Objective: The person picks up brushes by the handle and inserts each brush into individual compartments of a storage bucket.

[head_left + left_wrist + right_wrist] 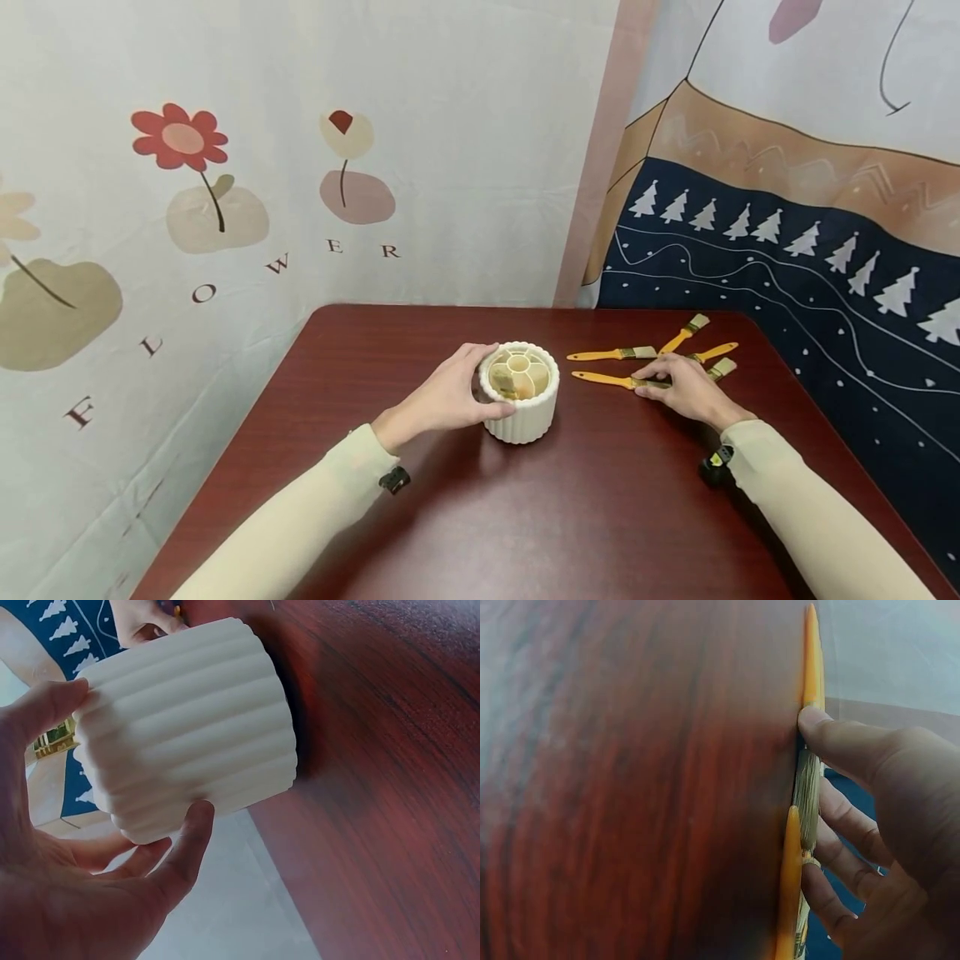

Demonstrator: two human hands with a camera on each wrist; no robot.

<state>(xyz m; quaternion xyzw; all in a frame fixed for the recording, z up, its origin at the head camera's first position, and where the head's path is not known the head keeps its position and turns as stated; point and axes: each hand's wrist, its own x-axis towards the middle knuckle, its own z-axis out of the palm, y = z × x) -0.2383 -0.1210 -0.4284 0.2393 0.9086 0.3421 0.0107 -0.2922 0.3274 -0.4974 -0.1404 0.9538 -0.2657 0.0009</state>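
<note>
The left hand, curved wide, grips a ribbed cream cylindrical holder (scallop-rimmed, compartmented inside) on the glossy, wood-grained red-brown table; to its right, the right hand, fingers partly curled, pinches a flat, yellow-handled bristle brush.

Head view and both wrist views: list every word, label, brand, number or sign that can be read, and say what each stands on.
"F L O W E R": spaced dark letters on the pale wall hanging.
White ribbed pot: no text visible.
Yellow-handled brushes: any markings are too small or blurred to read.
No other word, brand or number can be read.
</note>
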